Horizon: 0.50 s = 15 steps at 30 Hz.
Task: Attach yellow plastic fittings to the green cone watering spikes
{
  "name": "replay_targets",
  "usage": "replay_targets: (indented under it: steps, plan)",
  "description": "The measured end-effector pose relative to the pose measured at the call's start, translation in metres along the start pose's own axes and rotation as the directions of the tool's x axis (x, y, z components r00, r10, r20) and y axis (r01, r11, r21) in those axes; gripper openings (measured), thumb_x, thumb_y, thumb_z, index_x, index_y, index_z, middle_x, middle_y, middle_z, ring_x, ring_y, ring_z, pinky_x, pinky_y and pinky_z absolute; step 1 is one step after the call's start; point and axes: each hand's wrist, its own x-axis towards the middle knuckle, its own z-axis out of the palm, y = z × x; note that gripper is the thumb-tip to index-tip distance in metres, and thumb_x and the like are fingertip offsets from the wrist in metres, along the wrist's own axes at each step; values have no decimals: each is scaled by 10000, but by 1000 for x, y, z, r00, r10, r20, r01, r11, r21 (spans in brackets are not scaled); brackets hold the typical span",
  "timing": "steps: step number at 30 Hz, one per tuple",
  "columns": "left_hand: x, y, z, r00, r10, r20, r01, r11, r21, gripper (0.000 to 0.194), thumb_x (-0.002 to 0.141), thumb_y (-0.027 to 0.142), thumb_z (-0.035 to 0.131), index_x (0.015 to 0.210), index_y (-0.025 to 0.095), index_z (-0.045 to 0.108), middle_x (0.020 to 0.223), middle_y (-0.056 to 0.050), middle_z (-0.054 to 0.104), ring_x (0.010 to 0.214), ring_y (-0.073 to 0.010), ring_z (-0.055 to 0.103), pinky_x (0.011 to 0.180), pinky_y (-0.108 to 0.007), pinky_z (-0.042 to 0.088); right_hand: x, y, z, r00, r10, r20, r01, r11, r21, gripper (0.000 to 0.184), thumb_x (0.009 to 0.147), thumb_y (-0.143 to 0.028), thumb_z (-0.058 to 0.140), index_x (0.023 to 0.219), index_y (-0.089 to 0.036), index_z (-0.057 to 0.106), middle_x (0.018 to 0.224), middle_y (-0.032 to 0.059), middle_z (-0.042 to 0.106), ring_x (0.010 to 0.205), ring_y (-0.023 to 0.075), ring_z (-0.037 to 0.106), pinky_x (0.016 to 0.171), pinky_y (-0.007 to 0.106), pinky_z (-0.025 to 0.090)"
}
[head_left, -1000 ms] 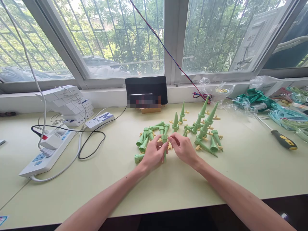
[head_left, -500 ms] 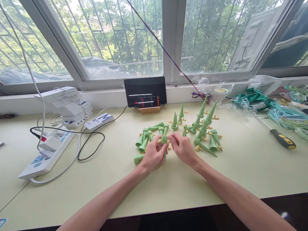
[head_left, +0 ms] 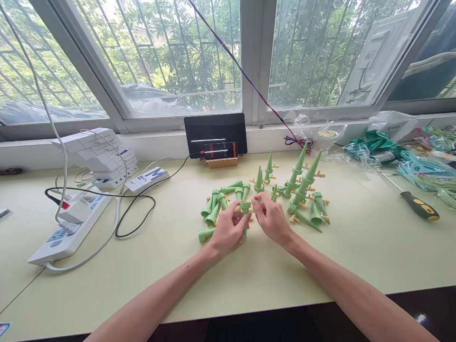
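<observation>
Between the thumb and fingers of my left hand (head_left: 231, 224), a green plastic plant watering spike (head_left: 245, 207) is held with its wide threaded end up and its point down. Close by its right side, my right hand (head_left: 271, 216) has thumb and fingertips pinched together; whatever they hold is too small or hidden to name. Several green spikes (head_left: 213, 216) lie in a loose pile left of the hands. To the right, more spikes with yellow valves (head_left: 302, 187) stand point up, some stacked one into another, and others lie beside them.
A phone (head_left: 221, 150) leans on a dark tablet (head_left: 214, 128) at the back. On the left are a power strip (head_left: 76, 225) with cables and stacked white boxes (head_left: 99, 152). A screwdriver (head_left: 418, 204) and plastic bags (head_left: 377, 146) lie at the right.
My right hand has shifted very slightly, its fingertips a touch higher beside the spike. My left hand keeps hold of the spike, almost unmoved.
</observation>
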Motion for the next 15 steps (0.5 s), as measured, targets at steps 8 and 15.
replay_targets:
  steps: [8,15]
  plan:
    - [0,0,1,1000,0,12,0,1000,-9,431,892,484,566,1192,184,488,653,25,613,356,-91,500,367,-211,426,-1,-3,-1,1000,7,6,-7,1000,5,201,1014,-369,366,959,-214,481,499,-81,399,430,116,366,467,239,258]
    - [-1,-1,1,1000,9,18,-9,1000,-3,427,896,471,565,1201,184,483,656,26,612,356,-88,498,381,-214,435,-1,-1,-1,1000,1,11,-1,1000,-13,209,1012,-347,357,930,-217,499,505,-81,376,430,110,333,465,242,252]
